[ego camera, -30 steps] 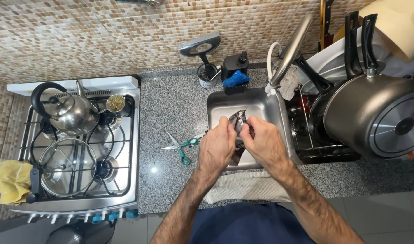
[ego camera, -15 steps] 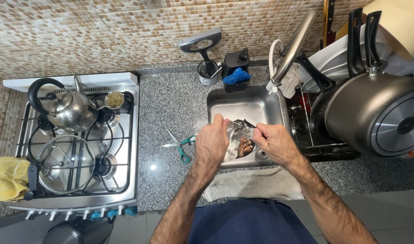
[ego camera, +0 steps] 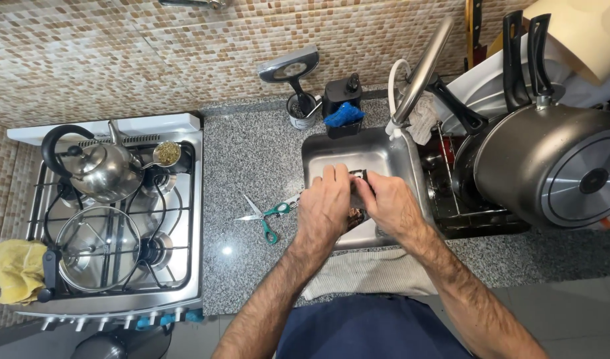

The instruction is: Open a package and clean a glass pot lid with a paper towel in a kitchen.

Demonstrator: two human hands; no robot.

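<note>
Both my hands are together over the steel sink [ego camera: 318, 151]. My left hand [ego camera: 323, 207] and my right hand [ego camera: 390, 203] close side by side around a small dark, silvery object [ego camera: 355, 215]. The fingers hide most of it, and only its dark ends show between and below the hands. I cannot tell exactly what it is. Green-handled scissors [ego camera: 269, 217] lie open on the granite counter just left of my left hand.
The faucet [ego camera: 421, 66] leans over the sink's right side. Large dark pots [ego camera: 544, 166] fill the drying rack on the right. A blue sponge [ego camera: 343, 114] sits behind the sink and a striped towel [ego camera: 371, 272] hangs at the front edge. The stove [ego camera: 185, 219] holds a kettle [ego camera: 105, 169] and a glass lid [ego camera: 95, 249].
Half a second ago the hands were apart with the dark object exposed between them. Now they have closed together over it, slightly further back in the sink.
</note>
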